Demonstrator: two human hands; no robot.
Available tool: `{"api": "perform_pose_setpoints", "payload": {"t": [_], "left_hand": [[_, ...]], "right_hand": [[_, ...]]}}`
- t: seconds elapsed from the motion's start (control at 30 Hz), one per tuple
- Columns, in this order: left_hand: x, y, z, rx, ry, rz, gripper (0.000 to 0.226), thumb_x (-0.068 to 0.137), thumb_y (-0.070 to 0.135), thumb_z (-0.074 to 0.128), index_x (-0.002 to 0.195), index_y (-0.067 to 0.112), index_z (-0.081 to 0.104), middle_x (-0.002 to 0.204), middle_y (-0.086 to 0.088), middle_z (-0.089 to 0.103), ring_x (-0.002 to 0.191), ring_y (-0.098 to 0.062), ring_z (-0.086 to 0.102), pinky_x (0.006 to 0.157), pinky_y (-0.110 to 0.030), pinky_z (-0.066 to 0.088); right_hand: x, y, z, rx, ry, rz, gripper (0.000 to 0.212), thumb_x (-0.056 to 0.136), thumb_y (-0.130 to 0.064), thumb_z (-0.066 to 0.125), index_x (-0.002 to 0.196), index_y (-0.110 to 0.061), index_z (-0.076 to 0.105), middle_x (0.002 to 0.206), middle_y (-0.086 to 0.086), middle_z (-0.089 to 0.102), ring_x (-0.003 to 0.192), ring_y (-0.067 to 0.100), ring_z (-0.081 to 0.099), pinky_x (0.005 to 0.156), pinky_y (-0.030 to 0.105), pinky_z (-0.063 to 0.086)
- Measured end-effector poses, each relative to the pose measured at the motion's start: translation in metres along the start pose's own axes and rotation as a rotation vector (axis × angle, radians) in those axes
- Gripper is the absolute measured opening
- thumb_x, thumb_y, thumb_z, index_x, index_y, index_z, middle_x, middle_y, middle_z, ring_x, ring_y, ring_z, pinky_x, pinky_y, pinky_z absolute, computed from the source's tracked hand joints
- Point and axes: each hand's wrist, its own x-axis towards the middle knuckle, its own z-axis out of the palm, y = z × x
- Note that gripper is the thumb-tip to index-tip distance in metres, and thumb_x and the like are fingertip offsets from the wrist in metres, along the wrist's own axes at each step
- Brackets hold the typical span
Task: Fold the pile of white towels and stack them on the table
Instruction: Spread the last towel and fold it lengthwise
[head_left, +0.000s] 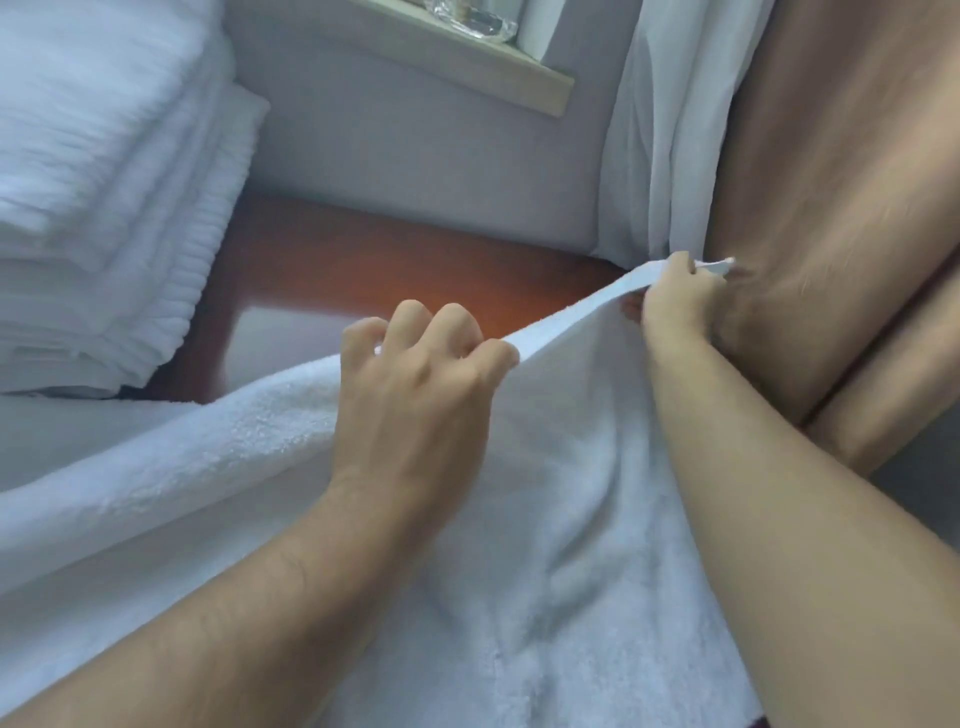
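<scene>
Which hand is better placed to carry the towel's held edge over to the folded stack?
Left, probably. The left hand grips the towel edge nearer the folded stack on the table; the right hand pinches the far corner beside the curtain.

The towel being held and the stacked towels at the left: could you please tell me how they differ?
The held towel is unfolded and drapes loosely; the stack of towels lies folded flat in layers. The left hand and right hand grip the held towel's edge; nothing touches the stack. Both are white terry.
</scene>
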Motion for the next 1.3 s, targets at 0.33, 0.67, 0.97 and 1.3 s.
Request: {"api": "perform_pose_setpoints", "payload": {"t": [0.33,0.67,0.97,1.3], "left_hand": [[-0.018,-0.006,-0.005,0.049,-0.285,0.164,0.025,0.099,0.03,0.052,0.123,0.025,0.057,0.105,0.002,0.057,0.094,-0.027,0.06,0.068,-0.039,0.048],[-0.047,-0.026,-0.046,-0.028,-0.305,0.394,0.011,0.073,0.018,0.079,0.081,0.018,0.07,0.06,0.001,0.05,0.05,-0.032,0.053,0.041,-0.031,0.041],[-0.048,-0.032,-0.036,0.089,-0.3,0.334,0.038,0.081,0.029,0.069,0.119,0.027,0.07,0.112,0.002,0.071,0.098,-0.028,0.067,0.088,-0.042,0.047],[-0.046,-0.031,-0.034,0.23,-0.302,0.145,0.061,0.074,0.003,0.067,0.133,0.014,0.06,0.111,-0.008,0.071,0.102,-0.035,0.065,0.089,-0.049,0.048]], "right_hand": [[-0.061,0.07,-0.105,0.698,-0.074,0.467,0.025,0.084,-0.005,0.058,0.105,-0.006,0.071,0.093,0.012,0.078,0.077,0.029,0.077,0.062,0.044,0.061],[-0.059,0.08,-0.104,0.273,-0.045,0.358,0.029,0.084,-0.018,0.061,0.111,-0.008,0.065,0.104,0.009,0.072,0.084,0.026,0.071,0.078,0.043,0.062],[-0.095,0.073,-0.105,-0.652,0.136,-0.369,0.057,0.086,-0.011,0.062,0.141,-0.015,0.049,0.149,0.011,0.039,0.132,0.036,0.037,0.105,0.045,0.033],[-0.091,0.089,-0.103,-0.991,-0.463,-0.099,0.068,0.102,-0.054,0.012,0.162,-0.023,0.008,0.17,0.006,0.0,0.155,0.031,-0.002,0.125,0.048,0.002]]}}
